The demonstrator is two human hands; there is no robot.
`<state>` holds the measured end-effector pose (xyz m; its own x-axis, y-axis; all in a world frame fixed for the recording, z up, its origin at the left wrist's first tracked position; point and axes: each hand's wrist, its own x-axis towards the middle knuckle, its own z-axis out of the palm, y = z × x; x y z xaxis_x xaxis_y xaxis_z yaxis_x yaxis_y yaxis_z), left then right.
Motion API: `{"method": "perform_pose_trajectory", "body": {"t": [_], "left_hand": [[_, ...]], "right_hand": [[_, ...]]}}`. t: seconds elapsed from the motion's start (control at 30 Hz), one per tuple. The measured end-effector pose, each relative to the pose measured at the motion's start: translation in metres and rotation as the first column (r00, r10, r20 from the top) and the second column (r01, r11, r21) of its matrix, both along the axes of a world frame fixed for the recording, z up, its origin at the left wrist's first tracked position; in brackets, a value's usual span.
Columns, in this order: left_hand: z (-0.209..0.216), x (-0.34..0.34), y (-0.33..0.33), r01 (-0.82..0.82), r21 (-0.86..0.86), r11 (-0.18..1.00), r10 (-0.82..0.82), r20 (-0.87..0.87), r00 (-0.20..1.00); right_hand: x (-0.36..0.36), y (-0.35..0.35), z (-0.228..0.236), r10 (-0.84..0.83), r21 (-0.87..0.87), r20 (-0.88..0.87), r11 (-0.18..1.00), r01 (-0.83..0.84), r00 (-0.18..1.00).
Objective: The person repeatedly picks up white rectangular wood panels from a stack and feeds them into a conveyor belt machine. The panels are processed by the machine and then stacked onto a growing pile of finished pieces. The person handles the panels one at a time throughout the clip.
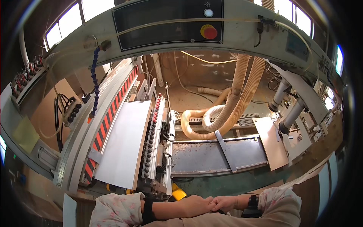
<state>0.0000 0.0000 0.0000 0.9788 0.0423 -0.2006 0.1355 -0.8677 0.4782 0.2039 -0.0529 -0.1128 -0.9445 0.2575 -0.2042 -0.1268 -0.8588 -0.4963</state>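
At the lower edge my left hand [197, 205] and my right hand [225, 203] meet in front of my body. Their fingers are curled in and press against each other, and no object shows in them. Both hands are closed and apart from the machine. A dark band circles my left forearm, and a black watch [252, 206] sits at my right wrist. Ahead and to the left, a long white panel [123, 142] lies flat on the machine bed. A row of black and red knobs [152, 142] runs along the panel's right side.
A grey beam with a red emergency button [208, 32] spans overhead. Red-and-black striped edging [109, 117] borders the panel's left. Beige ribbed hoses [242, 90] coil behind a dusty dark tray [196, 157]. A yellow part [178, 193] stands near my hands; a tan board [270, 143] leans right.
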Motion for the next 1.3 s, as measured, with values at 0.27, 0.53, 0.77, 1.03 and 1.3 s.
{"method": "perform_pose_trajectory", "body": {"t": [0.27, 0.53, 0.77, 1.03, 1.3], "left_hand": [[-0.005, 0.017, -0.007, 0.084, 0.122, 0.989, -0.083, -0.017, 0.996], [0.020, 0.019, 0.023, -0.321, -0.698, 0.640, 0.157, -0.291, 0.944], [0.053, -0.008, 0.033, -0.562, -0.800, -0.212, 0.348, -0.599, 0.721], [-0.003, -0.021, 0.093, -0.508, -0.855, 0.108, 0.730, -0.278, 0.624], [-0.178, -0.189, -0.041, -0.686, -0.648, -0.330, 0.739, -0.630, 0.240]], "right_hand": [[-0.001, 0.012, 0.020, 0.016, 0.097, 0.008, 0.995, -0.017, 1.000], [0.016, 0.028, 0.009, -0.105, 0.086, 0.185, 0.992, 0.090, 0.977], [0.084, 0.100, 0.086, -0.529, 0.516, 0.330, 0.795, 0.319, 0.782], [0.159, 0.138, 0.219, -0.935, 0.766, -0.014, 0.217, 0.605, 0.354], [0.057, 0.131, 0.205, -0.746, 0.828, -0.083, 0.317, 0.463, 0.660]]}}
